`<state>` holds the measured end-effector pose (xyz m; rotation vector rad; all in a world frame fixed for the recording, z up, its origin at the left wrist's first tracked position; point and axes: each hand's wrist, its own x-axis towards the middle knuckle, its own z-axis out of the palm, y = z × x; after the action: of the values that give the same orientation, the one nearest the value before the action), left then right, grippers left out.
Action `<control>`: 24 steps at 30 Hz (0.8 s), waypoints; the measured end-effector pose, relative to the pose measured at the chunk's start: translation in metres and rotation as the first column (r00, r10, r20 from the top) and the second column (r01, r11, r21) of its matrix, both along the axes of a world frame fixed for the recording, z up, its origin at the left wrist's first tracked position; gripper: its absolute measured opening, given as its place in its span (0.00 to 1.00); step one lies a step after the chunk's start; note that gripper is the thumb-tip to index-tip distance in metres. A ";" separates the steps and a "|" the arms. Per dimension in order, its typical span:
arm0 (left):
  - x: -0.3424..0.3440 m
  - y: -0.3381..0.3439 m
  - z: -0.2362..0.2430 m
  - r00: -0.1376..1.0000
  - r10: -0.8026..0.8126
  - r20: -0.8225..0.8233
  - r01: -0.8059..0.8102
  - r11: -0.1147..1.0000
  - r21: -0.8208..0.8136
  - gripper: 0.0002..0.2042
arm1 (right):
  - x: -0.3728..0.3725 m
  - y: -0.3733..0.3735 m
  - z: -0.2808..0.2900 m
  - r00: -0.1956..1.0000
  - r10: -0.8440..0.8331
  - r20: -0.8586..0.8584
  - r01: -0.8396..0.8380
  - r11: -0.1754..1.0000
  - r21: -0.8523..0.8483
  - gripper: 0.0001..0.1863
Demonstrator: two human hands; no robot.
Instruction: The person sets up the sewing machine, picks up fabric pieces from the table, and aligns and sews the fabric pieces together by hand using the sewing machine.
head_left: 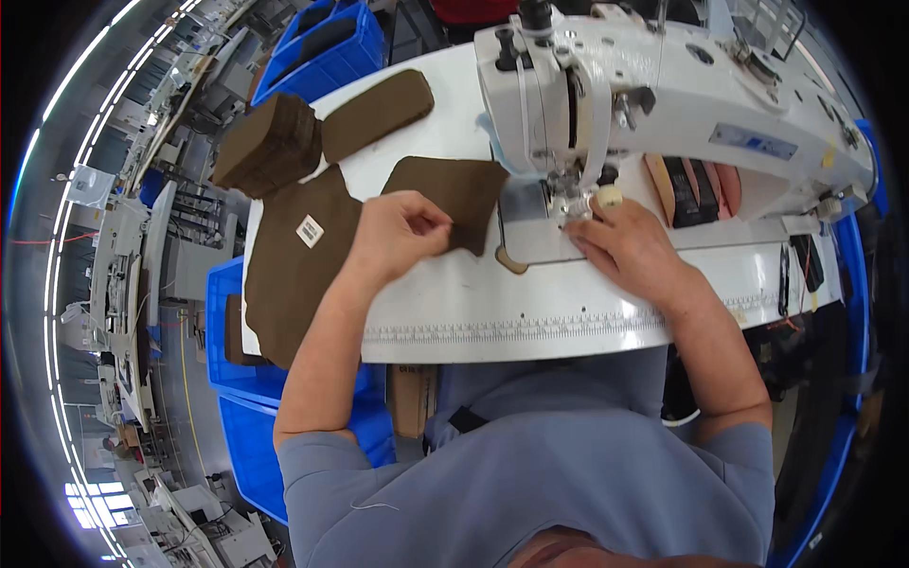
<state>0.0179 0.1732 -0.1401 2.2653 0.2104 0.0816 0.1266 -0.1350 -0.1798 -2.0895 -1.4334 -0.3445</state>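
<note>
My left hand [398, 237] is closed in a pinch at the near edge of a small dark brown fabric piece [459, 185], which lies left of the needle area. Beside the presser foot [571, 204] of a white sewing machine [653, 71] is my right hand [630, 248], its fingers drawn together. Whatever those fingertips hold is too small or hidden to make out. Left of my left wrist, a large brown fabric panel [301, 270] with a white label [310, 230] hangs partly over the table's edge.
Behind the panel stand a thick stack of brown pieces [270, 147] and a flatter stack [379, 114]. Blue bins [327, 57] are at the back left, with another blue bin [251, 454] below the table's left side. A ruler strip [530, 327] runs along the table's front edge.
</note>
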 end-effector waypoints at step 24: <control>-0.111 0.079 -0.008 0.881 0.298 0.366 -0.448 0.773 0.449 0.12 | -0.022 0.007 0.016 0.990 0.143 0.002 -0.143 0.986 -0.082 0.21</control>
<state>-0.0933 0.2525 -0.1482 2.6805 0.5526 0.7521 0.1044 -0.1284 -0.1637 -2.0357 -1.6165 -0.2411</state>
